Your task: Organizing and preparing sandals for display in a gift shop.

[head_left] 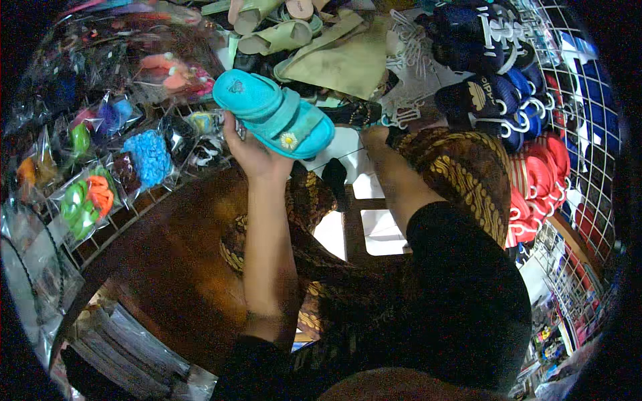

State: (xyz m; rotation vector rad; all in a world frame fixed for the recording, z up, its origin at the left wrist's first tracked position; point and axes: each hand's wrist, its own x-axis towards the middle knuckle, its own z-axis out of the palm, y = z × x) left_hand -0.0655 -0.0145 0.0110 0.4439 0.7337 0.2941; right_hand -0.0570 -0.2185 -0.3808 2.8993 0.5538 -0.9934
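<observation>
A turquoise sandal (pixel 274 113) with two straps and a small white daisy rests in my left hand (pixel 257 152). My thumb lies along its near left side, and the other fingers are hidden beneath it. My right arm reaches forward to the right of the sandal. Only the back of my right hand (pixel 376 136) shows, next to a dark beaded item (pixel 364 112) and white plastic hooks (pixel 404 113); its fingers are out of sight. Beyond the sandal lie beige slide sandals (pixel 271 40) and a pale olive piece of material (pixel 341 57).
Dark blue sandals (pixel 478 100) and red sandals (pixel 542 170) hang on hooks by a white wire grid (pixel 595 120) at right. Packets of colourful laces (pixel 87 204) line the left. Patterned brown cloth (pixel 461 174) lies beside my right arm, and a brown surface (pixel 174 267) is at left.
</observation>
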